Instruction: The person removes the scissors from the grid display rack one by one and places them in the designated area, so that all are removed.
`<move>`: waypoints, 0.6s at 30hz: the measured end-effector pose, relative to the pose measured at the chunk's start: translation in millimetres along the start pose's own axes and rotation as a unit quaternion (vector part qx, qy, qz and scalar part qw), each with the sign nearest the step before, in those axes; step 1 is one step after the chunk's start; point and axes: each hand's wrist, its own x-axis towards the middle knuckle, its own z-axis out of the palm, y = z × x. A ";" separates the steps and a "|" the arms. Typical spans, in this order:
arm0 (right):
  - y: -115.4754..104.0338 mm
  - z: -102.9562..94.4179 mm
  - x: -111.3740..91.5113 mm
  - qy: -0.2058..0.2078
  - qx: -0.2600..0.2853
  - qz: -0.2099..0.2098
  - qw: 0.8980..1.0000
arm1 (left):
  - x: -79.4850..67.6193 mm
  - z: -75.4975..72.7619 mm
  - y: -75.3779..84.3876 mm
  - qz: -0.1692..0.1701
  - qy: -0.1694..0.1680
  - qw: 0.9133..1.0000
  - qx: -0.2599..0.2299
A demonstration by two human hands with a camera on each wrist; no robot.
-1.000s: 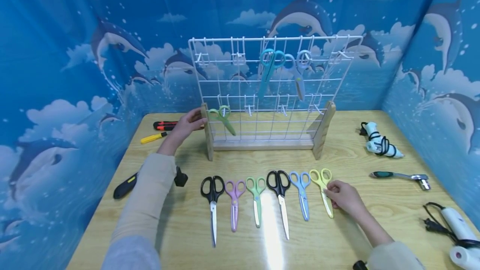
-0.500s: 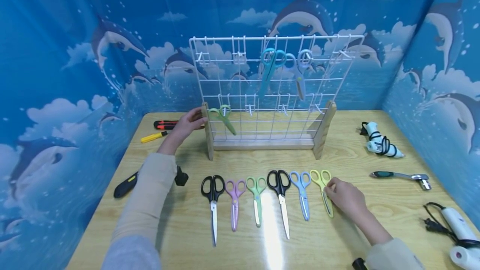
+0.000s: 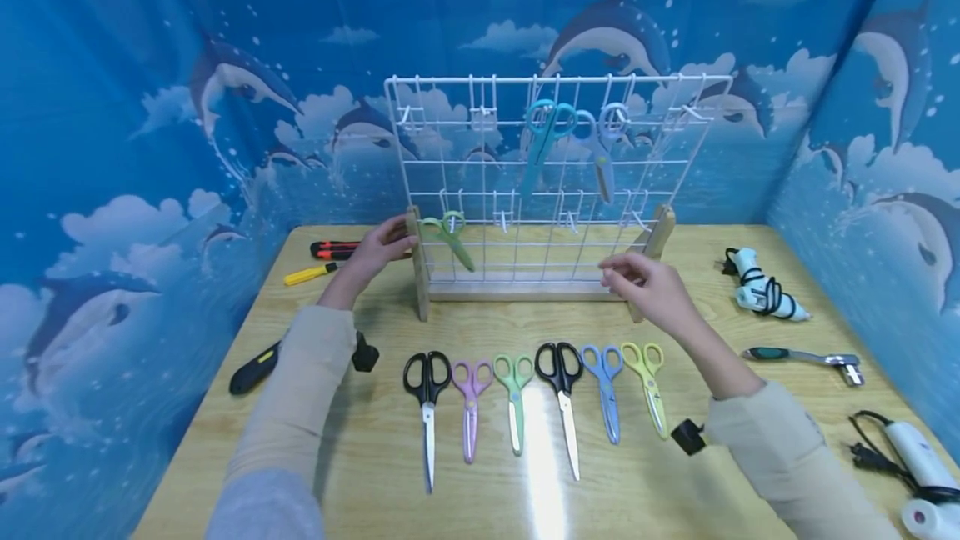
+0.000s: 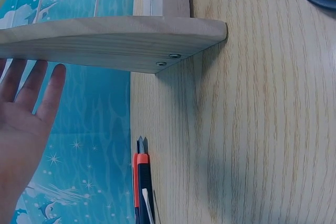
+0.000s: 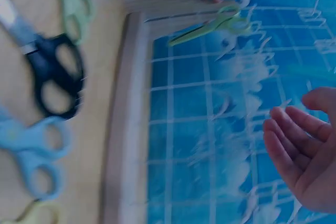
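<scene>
My left hand (image 3: pixel 375 252) is at the left wooden leg (image 3: pixel 417 273) of a white wire rack; in the left wrist view its straight fingertips (image 4: pixel 58 74) meet the board. My right hand (image 3: pixel 652 286), holding nothing, hovers before the rack's lower right, fingers loosely bent. Green scissors (image 3: pixel 459 250) hang on a lower hook; teal scissors (image 3: pixel 538 148) and pale lavender scissors (image 3: pixel 602 161) hang above. In front lie black scissors (image 3: pixel 427 397), pink-purple scissors (image 3: pixel 470 407), light green scissors (image 3: pixel 514 402), a second black pair (image 3: pixel 562 394), blue scissors (image 3: pixel 608 398) and yellow scissors (image 3: pixel 655 398).
Red-and-black cutters (image 3: pixel 335 250), a yellow-handled tool (image 3: pixel 307 275) and a black-handled tool (image 3: pixel 255 369) lie left. At right are a cord-wrapped glue gun (image 3: pixel 768 294), a ratchet wrench (image 3: pixel 810 356) and a white corded device (image 3: pixel 918 452). Dolphin-print curtains enclose the table.
My right hand has left the yellow scissors, which stay on the table, and has moved up and left to the rack's lower right. The left hand stays at the leg.
</scene>
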 end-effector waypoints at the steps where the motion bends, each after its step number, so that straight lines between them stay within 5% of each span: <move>1: -8.4 -1.2 6.6 -0.001 0.033 -0.012 0.999 | 0.2 0.0 0.0 0.000 -0.001 1.000 0.000; 7: -48.6 -2.4 41.0 -0.005 0.178 -0.064 0.982 | 0.3 0.7 0.5 -0.001 -0.001 1.000 -0.002; 18: -71.4 9.2 77.7 0.007 0.265 -0.025 0.964 | -1.1 0.5 0.8 -0.001 -0.004 1.000 -0.004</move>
